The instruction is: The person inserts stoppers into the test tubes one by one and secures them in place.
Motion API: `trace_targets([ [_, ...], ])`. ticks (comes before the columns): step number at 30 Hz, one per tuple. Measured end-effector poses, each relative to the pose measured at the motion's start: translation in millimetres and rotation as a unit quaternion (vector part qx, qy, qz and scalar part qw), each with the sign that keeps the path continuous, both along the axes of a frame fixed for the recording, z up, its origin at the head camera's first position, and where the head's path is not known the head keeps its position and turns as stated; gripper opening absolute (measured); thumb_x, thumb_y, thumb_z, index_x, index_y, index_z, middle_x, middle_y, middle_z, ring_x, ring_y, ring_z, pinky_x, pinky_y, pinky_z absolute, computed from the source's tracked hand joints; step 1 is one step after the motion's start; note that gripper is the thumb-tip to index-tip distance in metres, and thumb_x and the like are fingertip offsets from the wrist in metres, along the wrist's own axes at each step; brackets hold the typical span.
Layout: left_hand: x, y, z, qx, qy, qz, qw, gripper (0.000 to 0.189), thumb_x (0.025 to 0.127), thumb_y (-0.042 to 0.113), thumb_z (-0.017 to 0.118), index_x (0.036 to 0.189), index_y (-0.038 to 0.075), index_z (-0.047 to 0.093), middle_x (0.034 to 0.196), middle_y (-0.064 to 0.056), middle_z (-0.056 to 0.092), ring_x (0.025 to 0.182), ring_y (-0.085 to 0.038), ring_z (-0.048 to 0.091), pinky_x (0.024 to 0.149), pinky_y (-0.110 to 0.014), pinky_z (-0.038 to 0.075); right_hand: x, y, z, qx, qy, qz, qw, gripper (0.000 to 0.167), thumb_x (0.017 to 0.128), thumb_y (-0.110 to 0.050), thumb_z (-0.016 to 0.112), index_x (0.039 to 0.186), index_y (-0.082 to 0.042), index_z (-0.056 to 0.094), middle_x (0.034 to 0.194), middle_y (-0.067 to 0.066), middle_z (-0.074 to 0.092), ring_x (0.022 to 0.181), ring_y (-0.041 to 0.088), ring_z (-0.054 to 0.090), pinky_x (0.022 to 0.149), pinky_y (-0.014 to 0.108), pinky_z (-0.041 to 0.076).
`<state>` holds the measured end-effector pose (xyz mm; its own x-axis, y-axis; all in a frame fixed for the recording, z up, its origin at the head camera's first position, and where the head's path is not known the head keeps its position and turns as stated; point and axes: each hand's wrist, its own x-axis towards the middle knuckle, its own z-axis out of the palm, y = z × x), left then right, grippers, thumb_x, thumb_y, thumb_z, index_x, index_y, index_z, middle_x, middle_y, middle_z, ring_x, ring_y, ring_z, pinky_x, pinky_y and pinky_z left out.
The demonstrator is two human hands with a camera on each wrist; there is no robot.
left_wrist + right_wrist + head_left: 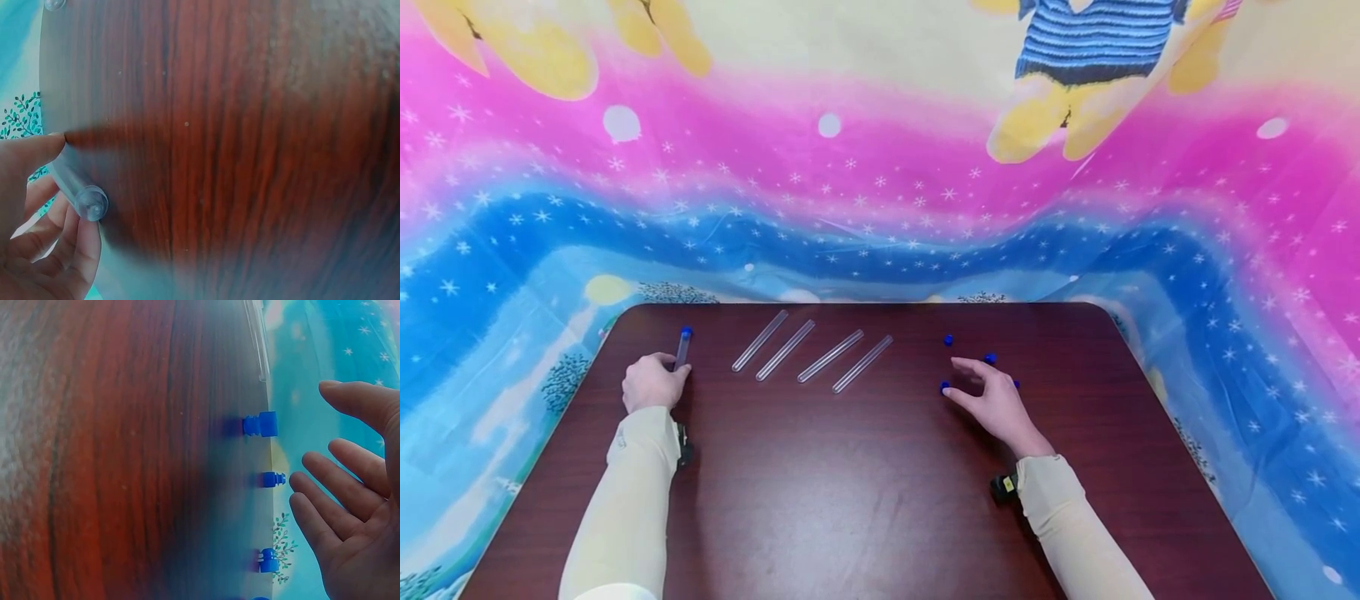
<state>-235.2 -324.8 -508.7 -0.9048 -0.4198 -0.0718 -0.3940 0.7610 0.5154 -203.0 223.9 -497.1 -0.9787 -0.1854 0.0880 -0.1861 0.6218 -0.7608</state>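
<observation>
At the table's left end my left hand [653, 383] holds a clear test tube [682, 350] with a blue cap [687, 332] between thumb and fingers, low against the tabletop. The tube's rounded bottom [94, 203] shows beside the fingertips in the left wrist view; the thumb hides part of its length. My right hand [996, 400] hovers over the right side, thumb and fingers spread, with nothing between them. Around it lie several loose blue stoppers [990, 358]. One blue stopper [944, 387] is close to the thumb tip; in the right wrist view a blue stopper [262, 424] stands apart from the fingers.
Several uncapped test tubes [823, 357] lie slanted side by side at the back middle of the dark wooden table [820, 492]. A patterned cloth [880, 192] hangs behind and around the table's edges.
</observation>
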Motion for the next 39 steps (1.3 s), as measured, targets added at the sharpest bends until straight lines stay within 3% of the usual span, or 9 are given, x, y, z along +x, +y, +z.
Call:
trace_targets([
  [7,1.2,1.2,2.3,0.007,-0.01,0.003,0.9999,0.052,0.097,0.035,0.068,0.134,-0.001,0.062,0.123,-0.033,0.061,0.106,-0.054,0.056,0.087,-0.062,0.047,-0.9,0,-1.3,0.002,-0.003,0.003,1.0,0.06,0.092,-0.027,0.079,0.145,-0.01,0.056,0.137,0.008,0.062,0.123,0.032,0.059,0.101,0.051,0.047],
  [18,-0.4,-1.3,2.5,0.002,-0.007,-0.013,0.9999,0.056,0.096,0.039,0.069,0.133,-0.002,0.062,0.113,-0.03,0.066,0.097,-0.05,0.059,0.078,-0.06,0.049,-1.8,0,-2.7,0.006,-0.002,0.003,1.0,0.06,0.092,-0.027,0.079,0.145,-0.01,0.056,0.138,0.009,0.061,0.123,0.033,0.059,0.101,0.051,0.047],
  [27,1.1,-1.8,2.6,0.002,-0.011,-0.013,0.9999,0.059,0.096,0.041,0.069,0.134,-0.003,0.061,0.114,-0.03,0.066,0.097,-0.05,0.059,0.08,-0.061,0.048,-0.8,0,-2.3,0.0,-0.003,-0.001,1.0,0.06,0.092,-0.027,0.079,0.145,-0.011,0.057,0.137,0.008,0.062,0.123,0.031,0.06,0.101,0.051,0.047],
  [34,-0.2,-0.7,5.3,-0.006,0.014,-0.013,0.9998,0.059,0.096,0.046,0.067,0.132,-0.001,0.064,0.119,-0.029,0.065,0.102,-0.051,0.058,0.078,-0.06,0.048,-0.7,-1,-2.2,-0.002,-0.006,-0.001,1.0,0.06,0.092,-0.026,0.079,0.145,-0.01,0.056,0.138,0.009,0.062,0.123,0.032,0.06,0.101,0.051,0.047],
  [39,-2.8,5.2,13.2,-0.008,0.047,-0.016,0.9987,0.056,0.097,0.047,0.064,0.13,0.001,0.066,0.115,-0.024,0.069,0.104,-0.049,0.059,0.081,-0.06,0.048,-1.8,-2,-2.9,0.001,0.001,0.002,1.0,0.059,0.092,-0.024,0.079,0.144,-0.009,0.057,0.137,0.01,0.062,0.123,0.033,0.06,0.101,0.051,0.047],
])
